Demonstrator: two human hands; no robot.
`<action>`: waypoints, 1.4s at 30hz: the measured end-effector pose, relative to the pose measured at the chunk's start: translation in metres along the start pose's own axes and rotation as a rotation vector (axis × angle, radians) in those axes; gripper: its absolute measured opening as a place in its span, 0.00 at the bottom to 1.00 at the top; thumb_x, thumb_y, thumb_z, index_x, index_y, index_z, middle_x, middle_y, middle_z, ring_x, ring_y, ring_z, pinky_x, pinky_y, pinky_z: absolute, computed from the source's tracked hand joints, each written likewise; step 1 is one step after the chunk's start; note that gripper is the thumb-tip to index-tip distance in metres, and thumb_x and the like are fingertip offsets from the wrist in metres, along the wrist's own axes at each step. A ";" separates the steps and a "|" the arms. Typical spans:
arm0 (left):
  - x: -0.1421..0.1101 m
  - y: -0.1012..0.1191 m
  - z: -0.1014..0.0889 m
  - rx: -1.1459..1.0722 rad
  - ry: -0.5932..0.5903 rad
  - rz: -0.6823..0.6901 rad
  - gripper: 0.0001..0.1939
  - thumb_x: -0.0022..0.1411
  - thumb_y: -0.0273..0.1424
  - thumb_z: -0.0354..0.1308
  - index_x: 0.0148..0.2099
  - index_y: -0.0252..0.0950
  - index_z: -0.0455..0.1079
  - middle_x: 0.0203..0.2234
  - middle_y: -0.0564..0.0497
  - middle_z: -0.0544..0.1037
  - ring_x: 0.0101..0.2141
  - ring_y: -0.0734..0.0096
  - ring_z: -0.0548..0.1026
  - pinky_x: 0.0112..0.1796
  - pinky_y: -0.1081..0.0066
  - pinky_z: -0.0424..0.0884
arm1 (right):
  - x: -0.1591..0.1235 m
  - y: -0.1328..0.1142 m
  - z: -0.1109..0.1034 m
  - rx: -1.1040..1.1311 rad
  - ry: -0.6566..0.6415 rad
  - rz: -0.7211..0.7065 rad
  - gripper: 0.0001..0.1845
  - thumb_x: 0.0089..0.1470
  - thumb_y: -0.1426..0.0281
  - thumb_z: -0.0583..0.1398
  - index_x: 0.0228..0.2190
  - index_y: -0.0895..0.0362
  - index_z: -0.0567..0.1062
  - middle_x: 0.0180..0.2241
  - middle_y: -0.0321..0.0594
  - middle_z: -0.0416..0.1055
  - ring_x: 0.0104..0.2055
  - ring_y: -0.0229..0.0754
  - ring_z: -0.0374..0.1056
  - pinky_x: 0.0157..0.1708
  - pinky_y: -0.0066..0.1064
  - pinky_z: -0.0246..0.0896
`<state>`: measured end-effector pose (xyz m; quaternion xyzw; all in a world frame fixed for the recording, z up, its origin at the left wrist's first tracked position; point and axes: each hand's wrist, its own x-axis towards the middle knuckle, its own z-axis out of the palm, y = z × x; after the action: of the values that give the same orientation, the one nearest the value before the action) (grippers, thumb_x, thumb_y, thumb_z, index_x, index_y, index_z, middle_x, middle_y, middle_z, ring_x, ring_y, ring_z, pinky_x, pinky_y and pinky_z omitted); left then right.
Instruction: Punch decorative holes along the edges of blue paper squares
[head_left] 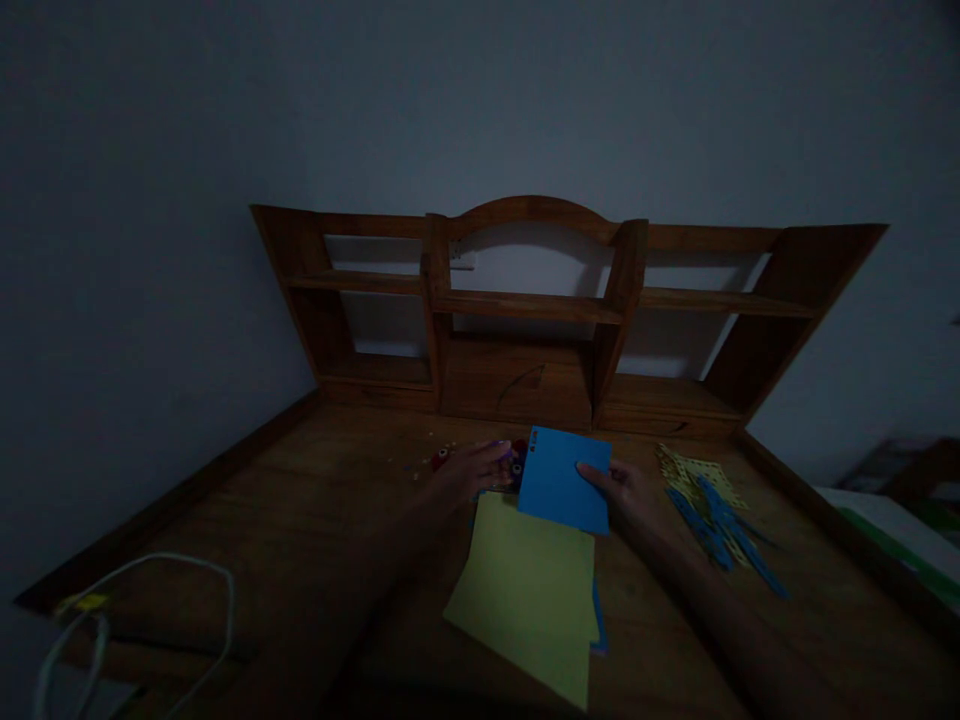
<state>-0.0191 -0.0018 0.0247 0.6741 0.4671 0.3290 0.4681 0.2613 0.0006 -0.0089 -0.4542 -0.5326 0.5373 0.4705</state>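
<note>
Blue sheet (562, 485), centre of frame: pinched at its right edge by the right hand (624, 486), apparently so that the dark marks (533, 440) at upper left are left uncovered. Left hand (480, 466): held apart, beside a small dark item (517, 468); whether anything is gripped cannot be told. Yellow paper (525, 585), lower centre: laid on bench (300, 500), presumably for easy reach. Brands, labels, writing: none legible.

In dim light, I make out a wooden desk hutch (529, 308) on a desktop (322, 500) before a wall (540, 100), perhaps pale grey.
</note>
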 end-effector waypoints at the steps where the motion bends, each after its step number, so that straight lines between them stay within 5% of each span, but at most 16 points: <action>1: 0.002 -0.002 0.004 -0.165 -0.029 -0.008 0.18 0.69 0.41 0.48 0.53 0.36 0.67 0.49 0.42 0.75 0.49 0.60 0.74 0.47 0.62 0.71 | -0.001 -0.002 0.001 -0.014 0.000 0.001 0.17 0.44 0.54 0.69 0.29 0.55 0.79 0.30 0.40 0.79 0.30 0.48 0.74 0.30 0.35 0.69; 4: 0.012 -0.014 0.014 -0.503 -0.076 -0.070 0.16 0.64 0.41 0.55 0.46 0.34 0.70 0.41 0.43 0.78 0.43 0.60 0.76 0.46 0.62 0.71 | -0.004 -0.004 0.004 -0.027 0.005 -0.001 0.17 0.43 0.54 0.69 0.28 0.54 0.79 0.29 0.39 0.79 0.28 0.47 0.73 0.28 0.34 0.67; 7: 0.022 -0.026 0.019 -0.573 -0.087 -0.074 0.18 0.63 0.44 0.57 0.43 0.34 0.70 0.37 0.44 0.78 0.38 0.63 0.76 0.44 0.63 0.72 | -0.006 -0.005 0.006 -0.042 0.000 -0.018 0.16 0.43 0.54 0.69 0.26 0.53 0.78 0.28 0.38 0.78 0.26 0.46 0.71 0.26 0.33 0.65; 13: 0.019 -0.030 0.018 -0.483 -0.060 -0.054 0.21 0.58 0.48 0.60 0.39 0.34 0.71 0.35 0.45 0.78 0.36 0.64 0.76 0.42 0.65 0.72 | -0.008 -0.011 0.007 -0.088 -0.051 -0.032 0.16 0.44 0.54 0.69 0.22 0.53 0.75 0.24 0.35 0.74 0.24 0.42 0.67 0.23 0.30 0.61; 23: 0.020 -0.031 0.014 -0.292 0.048 0.059 0.19 0.51 0.38 0.68 0.43 0.34 0.73 0.39 0.47 0.78 0.39 0.63 0.75 0.42 0.66 0.70 | -0.008 -0.011 0.007 -0.143 0.025 -0.056 0.19 0.45 0.52 0.67 0.24 0.54 0.73 0.24 0.38 0.74 0.23 0.43 0.66 0.21 0.30 0.59; 29: 0.016 -0.033 0.016 -0.376 -0.068 0.076 0.19 0.54 0.39 0.65 0.44 0.32 0.73 0.37 0.47 0.78 0.35 0.65 0.75 0.38 0.68 0.69 | -0.010 -0.010 0.009 -0.221 0.021 -0.082 0.21 0.48 0.50 0.65 0.25 0.56 0.72 0.23 0.37 0.72 0.23 0.41 0.66 0.22 0.30 0.60; 42: 0.008 -0.023 0.016 -0.358 -0.096 -0.046 0.19 0.57 0.43 0.62 0.45 0.34 0.74 0.37 0.46 0.79 0.35 0.62 0.75 0.38 0.66 0.68 | -0.011 -0.010 0.008 -0.294 0.014 -0.116 0.23 0.49 0.48 0.63 0.25 0.56 0.71 0.25 0.38 0.73 0.24 0.42 0.67 0.23 0.30 0.62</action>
<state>-0.0101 0.0030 -0.0018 0.5841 0.3934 0.3637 0.6097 0.2549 -0.0119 0.0014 -0.4907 -0.6274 0.4223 0.4328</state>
